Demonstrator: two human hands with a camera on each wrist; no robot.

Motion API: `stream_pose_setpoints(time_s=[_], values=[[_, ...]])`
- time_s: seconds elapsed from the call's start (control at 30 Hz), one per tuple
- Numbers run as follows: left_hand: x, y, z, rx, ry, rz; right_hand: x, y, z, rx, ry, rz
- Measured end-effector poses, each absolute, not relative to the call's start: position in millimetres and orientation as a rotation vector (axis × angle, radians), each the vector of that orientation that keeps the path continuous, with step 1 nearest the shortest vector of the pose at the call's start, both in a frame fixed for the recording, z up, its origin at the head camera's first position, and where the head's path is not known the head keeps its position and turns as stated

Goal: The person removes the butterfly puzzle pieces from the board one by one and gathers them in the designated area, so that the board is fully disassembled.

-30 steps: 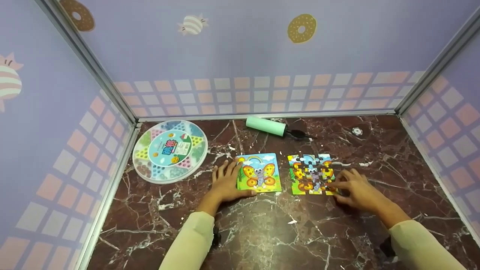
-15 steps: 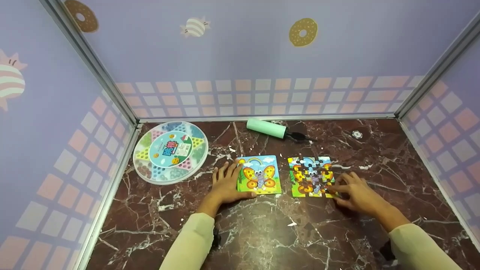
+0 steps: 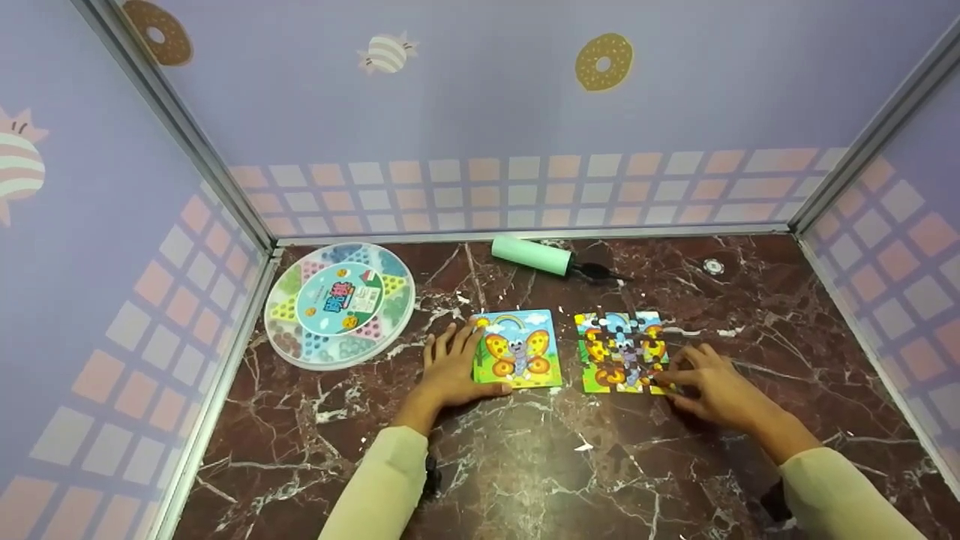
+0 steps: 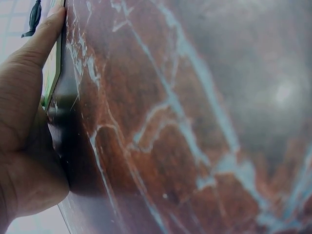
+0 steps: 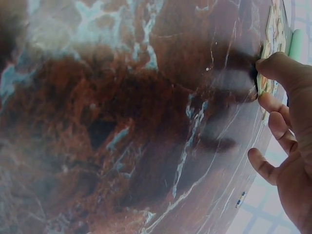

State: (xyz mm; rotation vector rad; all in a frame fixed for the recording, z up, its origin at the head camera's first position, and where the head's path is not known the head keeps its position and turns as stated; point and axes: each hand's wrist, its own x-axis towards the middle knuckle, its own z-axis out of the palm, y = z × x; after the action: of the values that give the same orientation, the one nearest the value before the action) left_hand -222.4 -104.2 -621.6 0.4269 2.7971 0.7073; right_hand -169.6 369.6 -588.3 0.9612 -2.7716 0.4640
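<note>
- The marble table [image 3: 525,465] carried everything, dark red-brown with pale veins.
- A round game tray [image 3: 339,301] with coloured compartments lay at the far left, well apart from both hands.
- The butterfly picture card [image 3: 519,348] lay flat near the middle; the left hand [image 3: 450,367] rested at its left edge, fingers straight and slightly spread, thumb [image 4: 41,36] lying along the near edge.
- Just right of the card lay the butterfly jigsaw [image 3: 621,351], its pieces joined but uneven.
- The right hand [image 3: 712,390] sat at the jigsaw's lower right corner, fingertips [image 5: 273,63] pinching the edge piece there.
- A mint-green roller [image 3: 534,255] lay by the back wall.
- A small white disc [image 3: 713,265] lay far right.
</note>
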Motion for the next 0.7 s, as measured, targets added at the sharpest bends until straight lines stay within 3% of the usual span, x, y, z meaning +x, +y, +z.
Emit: stream_pose_setpoints(time_s=[0.7], values=[[-218.0,-100.0,-620.3,0.419,2.799,0.706,-169.0,373.2,-587.7,0.937,-2.798,0.459]])
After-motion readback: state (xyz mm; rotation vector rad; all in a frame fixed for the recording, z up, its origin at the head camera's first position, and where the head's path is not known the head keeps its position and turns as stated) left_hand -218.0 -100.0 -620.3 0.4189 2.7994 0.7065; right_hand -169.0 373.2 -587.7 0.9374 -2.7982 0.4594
